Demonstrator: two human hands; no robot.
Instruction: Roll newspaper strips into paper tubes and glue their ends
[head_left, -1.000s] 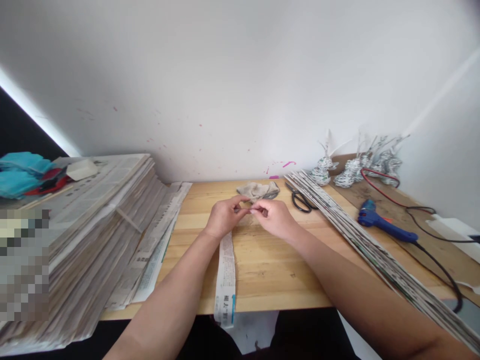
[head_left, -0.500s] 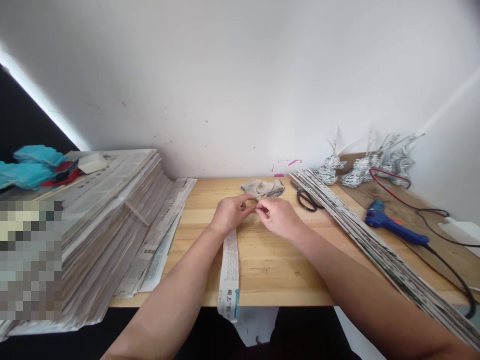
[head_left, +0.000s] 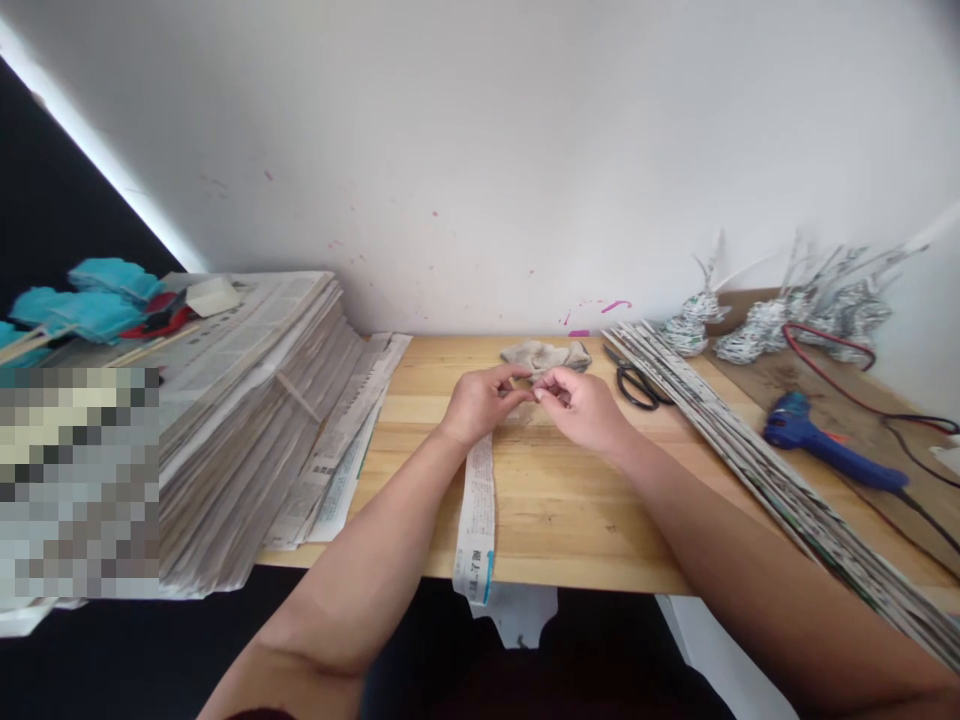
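Over the middle of the wooden table, my left hand and my right hand meet fingertip to fingertip, both closed in a pinch. A long newspaper strip runs from under my left hand toward me, its printed end hanging over the table's front edge. Its upper end goes up into the pinched fingers, where the details are too small to make out. Just behind the hands lies a crumpled grey-beige rag. Black-handled scissors rest to the right of my right hand.
Tall newspaper stacks stand at left, topped by blue bundles. A bundle of thin rolled paper sticks slants along the right. Beyond it lie a blue glue gun with its cord and several woven paper figures on cardboard.
The head view has shifted, so everything sits further right and slightly higher. Both hands stay pinched together, their fingers slightly changed in position; the strip still hangs below the left hand.
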